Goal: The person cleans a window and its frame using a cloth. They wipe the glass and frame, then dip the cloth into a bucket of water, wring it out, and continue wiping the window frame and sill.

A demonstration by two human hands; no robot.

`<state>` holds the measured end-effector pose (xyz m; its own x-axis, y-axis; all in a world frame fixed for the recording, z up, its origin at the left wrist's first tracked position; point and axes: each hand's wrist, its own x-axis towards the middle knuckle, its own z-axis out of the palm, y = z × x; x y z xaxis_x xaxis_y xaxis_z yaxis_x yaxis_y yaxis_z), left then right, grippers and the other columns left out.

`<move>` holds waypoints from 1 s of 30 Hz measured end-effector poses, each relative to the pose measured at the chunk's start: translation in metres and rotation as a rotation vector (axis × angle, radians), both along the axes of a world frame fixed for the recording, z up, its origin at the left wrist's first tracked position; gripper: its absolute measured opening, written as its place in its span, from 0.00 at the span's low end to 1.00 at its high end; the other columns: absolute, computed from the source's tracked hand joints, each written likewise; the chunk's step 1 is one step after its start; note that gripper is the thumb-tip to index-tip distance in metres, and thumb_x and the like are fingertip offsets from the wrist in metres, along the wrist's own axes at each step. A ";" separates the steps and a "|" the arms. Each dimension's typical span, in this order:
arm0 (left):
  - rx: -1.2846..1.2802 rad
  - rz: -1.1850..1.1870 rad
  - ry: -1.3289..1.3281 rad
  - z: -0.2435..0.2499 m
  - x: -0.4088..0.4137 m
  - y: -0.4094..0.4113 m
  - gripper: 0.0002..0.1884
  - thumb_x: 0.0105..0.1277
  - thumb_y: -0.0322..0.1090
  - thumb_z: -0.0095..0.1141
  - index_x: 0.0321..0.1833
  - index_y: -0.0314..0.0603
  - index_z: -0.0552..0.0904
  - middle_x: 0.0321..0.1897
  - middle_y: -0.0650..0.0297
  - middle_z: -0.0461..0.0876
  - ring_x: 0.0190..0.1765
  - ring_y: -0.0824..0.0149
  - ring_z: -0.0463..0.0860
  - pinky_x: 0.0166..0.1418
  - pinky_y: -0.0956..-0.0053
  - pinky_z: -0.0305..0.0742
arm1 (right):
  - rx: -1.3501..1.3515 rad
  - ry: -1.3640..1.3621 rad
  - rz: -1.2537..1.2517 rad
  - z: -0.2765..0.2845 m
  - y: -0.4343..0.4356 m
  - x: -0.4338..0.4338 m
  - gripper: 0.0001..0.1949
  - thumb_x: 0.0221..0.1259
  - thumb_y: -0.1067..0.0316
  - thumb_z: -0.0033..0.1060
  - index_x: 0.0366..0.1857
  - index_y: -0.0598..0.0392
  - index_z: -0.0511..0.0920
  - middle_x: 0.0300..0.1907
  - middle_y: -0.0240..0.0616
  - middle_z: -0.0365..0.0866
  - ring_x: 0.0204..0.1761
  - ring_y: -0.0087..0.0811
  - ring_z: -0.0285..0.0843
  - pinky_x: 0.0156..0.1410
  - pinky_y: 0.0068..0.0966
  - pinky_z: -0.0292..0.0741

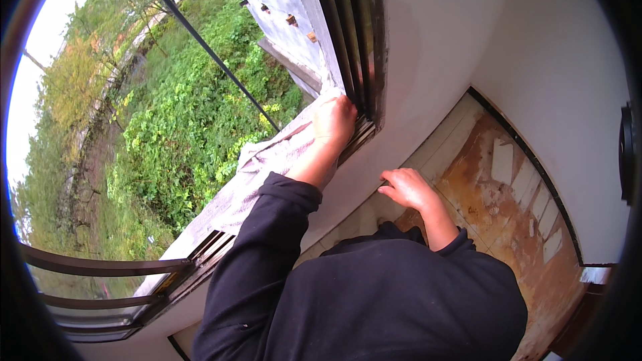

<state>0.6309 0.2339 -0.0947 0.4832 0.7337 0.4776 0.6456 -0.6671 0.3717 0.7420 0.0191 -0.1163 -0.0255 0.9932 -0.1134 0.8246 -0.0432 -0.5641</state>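
My left hand (335, 116) is closed on a pale, damp-looking cloth (281, 153). It presses the cloth at the far corner of the window opening, where the outer sill meets the dark metal window frame (351, 30). The rest of the cloth trails back along the sill beneath my forearm and covers part of the window track (213, 245). My right hand (407, 188) hangs in the air inside the room, near the wall below the window. Its fingers are loosely bent, a gap shows between thumb and fingers, and nothing is seen in it.
Sliding sashes (110, 265) are at the lower left. A dark cable (210, 55) crosses outside the opening, above green bushes (185, 145). The stained tile floor (481, 180) lies below on the right, edged by a dark skirting strip (531, 153) along the white wall (556, 85).
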 end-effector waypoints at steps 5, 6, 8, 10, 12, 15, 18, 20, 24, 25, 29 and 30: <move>0.021 -0.023 0.058 -0.003 0.004 -0.004 0.05 0.59 0.35 0.66 0.33 0.44 0.84 0.31 0.55 0.84 0.40 0.49 0.85 0.45 0.54 0.79 | 0.054 -0.007 0.021 0.005 0.002 -0.008 0.16 0.63 0.57 0.67 0.46 0.58 0.82 0.38 0.50 0.88 0.46 0.51 0.85 0.52 0.45 0.79; 0.004 -0.076 0.018 0.004 0.000 -0.006 0.05 0.59 0.35 0.66 0.34 0.44 0.85 0.32 0.55 0.84 0.41 0.49 0.84 0.46 0.55 0.79 | 0.061 0.006 0.022 0.006 0.000 -0.008 0.16 0.63 0.57 0.67 0.46 0.58 0.82 0.38 0.50 0.87 0.46 0.51 0.85 0.52 0.45 0.79; -0.118 -0.129 -0.013 0.023 -0.013 -0.010 0.08 0.58 0.34 0.68 0.40 0.45 0.88 0.32 0.55 0.82 0.44 0.51 0.83 0.49 0.57 0.78 | 0.070 0.023 0.032 0.005 -0.002 -0.006 0.16 0.63 0.57 0.67 0.45 0.58 0.82 0.38 0.50 0.87 0.45 0.52 0.85 0.52 0.45 0.79; -0.042 -0.179 -0.016 0.029 -0.025 -0.012 0.09 0.62 0.35 0.66 0.45 0.47 0.89 0.34 0.56 0.83 0.42 0.52 0.85 0.47 0.59 0.79 | 0.059 0.031 0.045 -0.002 -0.007 -0.004 0.16 0.63 0.57 0.67 0.45 0.58 0.82 0.38 0.50 0.87 0.45 0.52 0.85 0.52 0.45 0.79; 0.000 -0.221 -0.011 0.031 -0.028 -0.014 0.10 0.63 0.34 0.65 0.47 0.47 0.90 0.36 0.55 0.83 0.40 0.51 0.85 0.45 0.59 0.80 | 0.058 0.003 0.036 -0.007 -0.009 -0.002 0.15 0.63 0.57 0.67 0.45 0.58 0.82 0.38 0.50 0.87 0.45 0.52 0.85 0.52 0.45 0.79; 0.090 -0.278 0.063 0.024 -0.026 -0.006 0.11 0.62 0.33 0.65 0.48 0.46 0.89 0.34 0.54 0.81 0.40 0.50 0.84 0.45 0.59 0.79 | 0.050 -0.005 0.039 -0.005 -0.006 -0.005 0.15 0.63 0.57 0.67 0.44 0.58 0.83 0.38 0.50 0.87 0.45 0.52 0.85 0.52 0.45 0.79; 0.142 -0.238 0.106 0.011 -0.020 -0.006 0.13 0.61 0.29 0.61 0.48 0.44 0.89 0.34 0.54 0.80 0.42 0.49 0.82 0.46 0.57 0.78 | 0.034 0.007 0.046 -0.002 -0.003 -0.007 0.15 0.63 0.57 0.67 0.44 0.58 0.83 0.38 0.51 0.87 0.45 0.52 0.85 0.52 0.45 0.80; 0.174 -0.248 0.191 0.009 -0.016 -0.002 0.14 0.61 0.27 0.57 0.48 0.42 0.88 0.35 0.53 0.80 0.44 0.49 0.81 0.48 0.57 0.77 | 0.017 0.003 0.052 -0.004 -0.001 -0.007 0.15 0.63 0.57 0.67 0.44 0.58 0.83 0.38 0.51 0.87 0.46 0.52 0.85 0.52 0.45 0.80; 0.221 -0.267 0.271 0.016 -0.012 -0.008 0.16 0.59 0.25 0.53 0.48 0.38 0.88 0.37 0.53 0.80 0.46 0.50 0.80 0.51 0.56 0.76 | 0.013 -0.002 0.051 -0.006 0.001 -0.003 0.15 0.64 0.57 0.66 0.44 0.58 0.83 0.39 0.51 0.87 0.46 0.52 0.85 0.52 0.45 0.79; 0.228 -0.258 0.290 0.017 -0.012 -0.009 0.16 0.59 0.25 0.53 0.48 0.38 0.88 0.37 0.53 0.80 0.46 0.50 0.80 0.51 0.56 0.76 | 0.021 0.009 0.042 -0.005 0.001 -0.002 0.15 0.64 0.57 0.66 0.45 0.58 0.83 0.39 0.50 0.87 0.47 0.52 0.85 0.53 0.45 0.79; 0.278 -0.237 0.339 0.015 -0.018 -0.009 0.16 0.58 0.26 0.54 0.48 0.37 0.88 0.36 0.53 0.81 0.46 0.51 0.80 0.51 0.57 0.76 | 0.024 0.012 -0.019 -0.001 0.002 0.006 0.15 0.64 0.57 0.66 0.46 0.58 0.82 0.40 0.50 0.88 0.48 0.51 0.85 0.53 0.44 0.79; 0.281 -0.238 0.352 0.018 -0.022 -0.010 0.16 0.57 0.26 0.55 0.48 0.38 0.88 0.36 0.54 0.81 0.46 0.51 0.80 0.51 0.58 0.76 | 0.022 0.016 -0.037 0.001 0.001 0.008 0.15 0.64 0.57 0.66 0.46 0.58 0.82 0.39 0.50 0.87 0.48 0.51 0.85 0.54 0.44 0.79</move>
